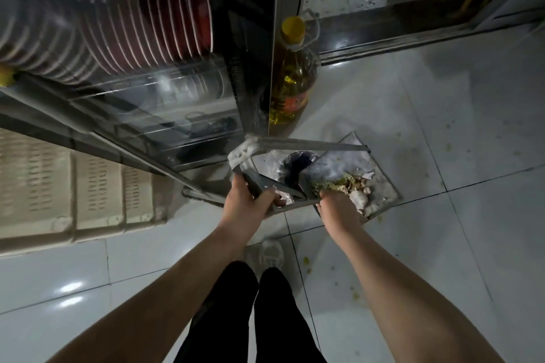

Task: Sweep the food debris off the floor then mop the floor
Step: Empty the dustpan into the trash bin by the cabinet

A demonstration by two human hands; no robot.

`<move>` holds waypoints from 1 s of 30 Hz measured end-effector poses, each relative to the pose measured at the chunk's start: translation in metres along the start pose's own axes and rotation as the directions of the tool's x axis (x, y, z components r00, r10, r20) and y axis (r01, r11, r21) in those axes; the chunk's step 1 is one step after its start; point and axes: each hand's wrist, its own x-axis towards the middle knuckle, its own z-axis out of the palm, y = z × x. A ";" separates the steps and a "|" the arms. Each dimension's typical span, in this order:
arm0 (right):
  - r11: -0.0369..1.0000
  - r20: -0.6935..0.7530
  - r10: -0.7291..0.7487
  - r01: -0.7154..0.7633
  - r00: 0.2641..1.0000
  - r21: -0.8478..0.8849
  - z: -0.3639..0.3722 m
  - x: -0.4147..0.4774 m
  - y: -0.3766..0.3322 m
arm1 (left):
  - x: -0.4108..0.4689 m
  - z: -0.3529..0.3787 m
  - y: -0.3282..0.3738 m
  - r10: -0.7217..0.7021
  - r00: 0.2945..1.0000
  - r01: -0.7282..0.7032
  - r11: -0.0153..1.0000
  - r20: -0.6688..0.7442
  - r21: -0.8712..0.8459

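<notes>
Food debris (351, 188) lies heaped in the near corner of a metal pan (386, 191), low over the tiled floor (442, 156) at the foot of a glass-fronted cabinet (177, 115); whether the pan touches the tiles cannot be told. The likeliest upset from here is a spill: the heap sits right against the near rim, and any tilt toward the person would probably tip it back onto the floor, among the yellow scraps (306, 261) not yet swept up beside the shoe (271, 253). A swing forward could also knock the bottle (293, 79) of oil, which stands at the cabinet's corner just behind the pan's handle (298, 144). The tiles look glossy, so footing may be slick. Both bare arms reach down and forward from the body. The left hand (247, 203) is clamped round a bar of the handle, fingers wrapped about it and thumb laid along it. The right hand (334, 209) is at the near rim, touching the heap, its back to the camera; its fingers are hidden, so whether they clasp the rim or lie slack cannot be told. A beige crate (59, 180) stands to the left by the cabinet, with stacked plates (132, 23) on the shelf above
</notes>
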 end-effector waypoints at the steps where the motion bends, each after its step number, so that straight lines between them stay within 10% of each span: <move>1: 1.000 0.007 -0.003 0.003 1.000 -0.014 0.005 0.005 0.001 | 0.007 0.000 -0.007 -0.010 1.000 0.010 1.000 -0.001 -0.025; 30: 0.985 0.010 -0.037 0.038 0.999 -0.169 0.053 0.062 -0.036 | 0.077 -0.021 -0.063 -0.222 0.974 0.182 0.866 -0.033 -0.465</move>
